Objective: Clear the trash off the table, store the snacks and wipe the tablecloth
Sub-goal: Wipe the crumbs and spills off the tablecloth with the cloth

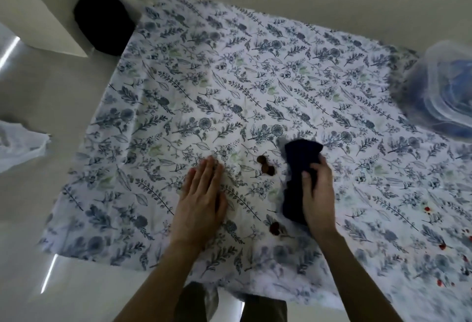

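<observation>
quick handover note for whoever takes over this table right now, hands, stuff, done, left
Left hand: open, flat on the tablecloth, holding nothing.
Right hand: gripping the dark cloth on the tablecloth.
Things: brown stains between the hands, a dark red stain nearer the front edge, red spots at the right edge. Clear plastic container at the far right.
Done: no loose trash or snacks in view on the tablecloth.
Left: wipe the stains.

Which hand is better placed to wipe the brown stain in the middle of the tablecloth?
The right hand: it already grips the dark cloth, just beside the brown stain. The left hand lies flat and empty on the tablecloth, well placed to hold it.
</observation>
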The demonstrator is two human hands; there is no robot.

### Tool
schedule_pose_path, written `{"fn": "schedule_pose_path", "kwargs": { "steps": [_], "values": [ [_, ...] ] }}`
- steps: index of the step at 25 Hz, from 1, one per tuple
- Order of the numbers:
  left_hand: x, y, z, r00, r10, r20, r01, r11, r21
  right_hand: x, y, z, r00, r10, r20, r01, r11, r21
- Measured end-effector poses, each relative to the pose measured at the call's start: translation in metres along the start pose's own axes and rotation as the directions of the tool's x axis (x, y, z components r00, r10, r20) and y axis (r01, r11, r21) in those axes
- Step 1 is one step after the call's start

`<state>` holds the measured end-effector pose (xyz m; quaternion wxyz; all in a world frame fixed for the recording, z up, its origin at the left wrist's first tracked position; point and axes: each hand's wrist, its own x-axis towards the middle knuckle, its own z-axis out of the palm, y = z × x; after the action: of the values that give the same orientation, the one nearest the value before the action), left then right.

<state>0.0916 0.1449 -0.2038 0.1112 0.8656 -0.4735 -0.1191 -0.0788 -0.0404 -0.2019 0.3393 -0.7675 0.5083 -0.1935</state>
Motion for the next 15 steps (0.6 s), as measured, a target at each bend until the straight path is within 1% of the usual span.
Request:
{"fn": "schedule_pose_path", "kwargs": {
  "steps": [4, 5, 7, 10, 11, 13, 15],
  "values": [
    [0.001, -0.003, 0.0, 1.0, 0.024, -0.01, -0.024, 1.0, -0.006, -0.011, -0.055, 0.046, 0.993, -0.082, 0.087, 0.079, 0.996, 0.037],
    [0.001, -0.004, 0.0, 0.999, 0.029, -0.014, -0.029, 1.0, -0.01, -0.013, -0.062, 0.049, 0.995, -0.076, 0.072, 0.071, 0.996, 0.062],
    [0.002, -0.005, 0.002, 0.999, 0.03, -0.021, -0.031, 0.999, -0.016, -0.012, -0.069, 0.041, 1.0, 0.009, -0.01, -0.007, 0.99, 0.139],
    [0.002, -0.01, 0.0, 0.998, 0.068, -0.016, -0.068, 0.996, -0.049, -0.013, -0.065, 0.003, 0.988, 0.089, -0.129, -0.061, 0.977, 0.202],
    [0.003, -0.014, -0.001, 0.995, 0.099, -0.004, -0.1, 0.994, -0.042, -0.016, -0.061, -0.011, 0.985, 0.088, -0.151, -0.058, 0.98, 0.192],
    [0.005, -0.032, -0.007, 0.985, 0.169, 0.022, -0.169, 0.985, 0.013, -0.026, -0.049, -0.035, 0.979, 0.076, -0.188, -0.056, 0.992, 0.109],
    [0.009, -0.059, -0.016, 0.986, 0.165, 0.014, -0.165, 0.986, 0.033, -0.036, -0.028, -0.053, 0.975, 0.058, -0.212, -0.061, 0.998, -0.009]
  ]
}}
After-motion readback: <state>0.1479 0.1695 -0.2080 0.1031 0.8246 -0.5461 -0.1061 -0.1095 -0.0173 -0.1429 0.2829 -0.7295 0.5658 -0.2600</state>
